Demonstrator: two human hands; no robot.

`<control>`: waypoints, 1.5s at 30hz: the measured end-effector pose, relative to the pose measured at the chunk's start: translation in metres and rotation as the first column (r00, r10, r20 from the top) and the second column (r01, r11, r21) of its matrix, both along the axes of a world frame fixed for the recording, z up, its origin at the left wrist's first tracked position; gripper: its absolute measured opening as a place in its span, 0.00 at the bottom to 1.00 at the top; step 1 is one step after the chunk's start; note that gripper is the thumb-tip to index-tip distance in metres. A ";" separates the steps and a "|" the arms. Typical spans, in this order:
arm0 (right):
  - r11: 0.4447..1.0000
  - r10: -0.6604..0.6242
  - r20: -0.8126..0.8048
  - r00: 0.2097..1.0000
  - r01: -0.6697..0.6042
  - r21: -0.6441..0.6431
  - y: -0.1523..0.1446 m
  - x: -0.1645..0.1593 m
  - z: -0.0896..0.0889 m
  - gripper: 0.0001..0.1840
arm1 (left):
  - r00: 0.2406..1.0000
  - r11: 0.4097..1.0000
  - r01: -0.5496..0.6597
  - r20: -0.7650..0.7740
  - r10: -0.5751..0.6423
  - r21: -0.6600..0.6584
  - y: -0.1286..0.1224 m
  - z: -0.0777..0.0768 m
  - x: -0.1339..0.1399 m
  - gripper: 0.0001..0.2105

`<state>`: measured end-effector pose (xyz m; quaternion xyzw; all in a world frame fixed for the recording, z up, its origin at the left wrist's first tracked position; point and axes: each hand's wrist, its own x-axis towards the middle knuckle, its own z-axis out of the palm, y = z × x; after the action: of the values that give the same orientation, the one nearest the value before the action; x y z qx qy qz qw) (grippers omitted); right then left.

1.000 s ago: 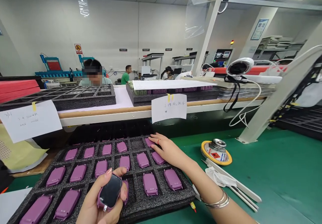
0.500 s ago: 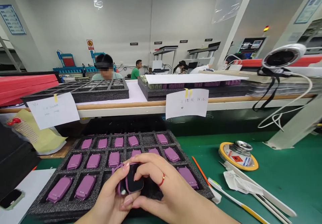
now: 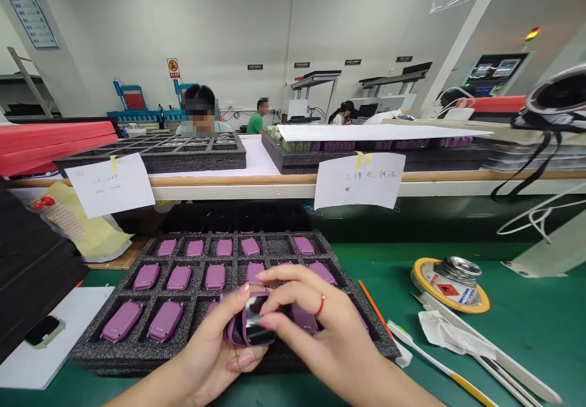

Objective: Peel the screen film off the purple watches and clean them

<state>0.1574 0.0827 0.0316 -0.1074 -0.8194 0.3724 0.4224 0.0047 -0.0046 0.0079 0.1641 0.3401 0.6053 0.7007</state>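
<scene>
In front of the foam tray, my left hand [image 3: 215, 343] cradles purple watch bodies with black glass faces. The front watch body [image 3: 257, 324] has light glinting off its glass, and a second purple one [image 3: 234, 331] lies close behind its left side. My left thumb presses at the upper edge, with the other fingers curled underneath. Bent around the right side is my right hand [image 3: 332, 327], its thumb and index finger on the glass of the front one. Below and beyond both hands, the black foam tray [image 3: 137, 364] holds several purple watch bodies [image 3: 165, 320] in its pockets.
On the right lie a toothbrush [image 3: 425, 352], an orange stick [image 3: 373, 303], tweezers [image 3: 503, 373] with white tissue [image 3: 451, 334], and a metal-topped dispenser [image 3: 458, 282]. To the left, a green-cased watch [image 3: 46, 332] rests on white paper. A shelf [image 3: 270, 192] carries trays; people sit behind.
The view has shifted slightly, with the scene sliding right on the desk's right side. My right thumb has come up from below onto the front watch body's glass, which now tilts and catches light.
</scene>
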 end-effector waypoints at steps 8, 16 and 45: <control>0.989 -0.109 -0.266 0.958 0.077 -0.128 0.000 0.011 0.007 0.08 | 0.998 1.000 -0.018 0.053 0.017 0.015 0.001 0.001 0.000 0.17; 0.968 0.142 0.085 0.986 -0.121 -0.219 0.001 -0.005 -0.014 0.34 | 0.995 0.996 -0.084 0.055 0.086 -0.043 -0.001 0.001 0.001 0.20; 0.924 -0.029 -0.138 0.990 -0.026 -0.382 0.010 -0.010 -0.011 0.11 | 0.993 0.998 -0.061 -0.106 0.058 -0.023 -0.003 0.003 0.004 0.21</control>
<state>0.1473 0.0928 0.0206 -0.1619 -0.6989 0.5318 0.4501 0.0086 -0.0073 0.0106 0.1764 0.3892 0.6120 0.6655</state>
